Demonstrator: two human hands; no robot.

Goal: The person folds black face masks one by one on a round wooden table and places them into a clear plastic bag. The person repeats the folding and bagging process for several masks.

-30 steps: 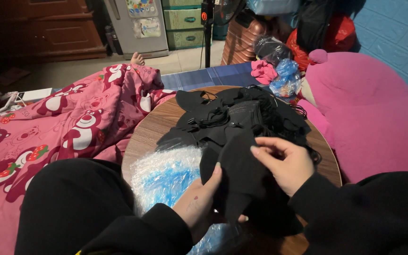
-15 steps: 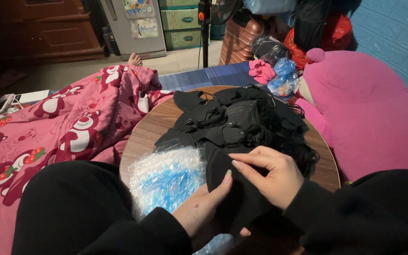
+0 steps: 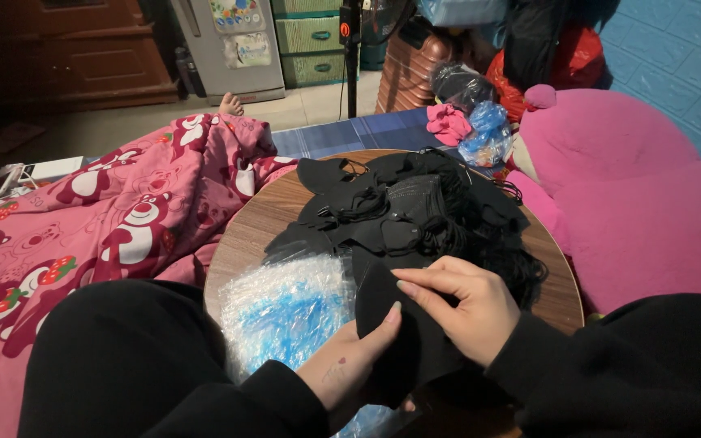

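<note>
Fabric first: your left hand (image 3: 350, 369) cups the black cloth piece (image 3: 403, 337) from beneath, thumb clenched on its edge, while your right hand (image 3: 468, 308) pinches its top, both grips grasping it at the round wooden tabletop's (image 3: 245, 243) near edge. Keep it taut and flat, clear of the black pile (image 3: 411, 207) behind and the crinkled clear plastic wrap (image 3: 285, 312) on your left.

Dim indoor light, brighter toward the floor (image 3: 318, 105) at top; foreground sleeves go near-black w/ no detail. Plastic wrap (image 3: 285, 312) shows glare. Slight softness overall.
</note>
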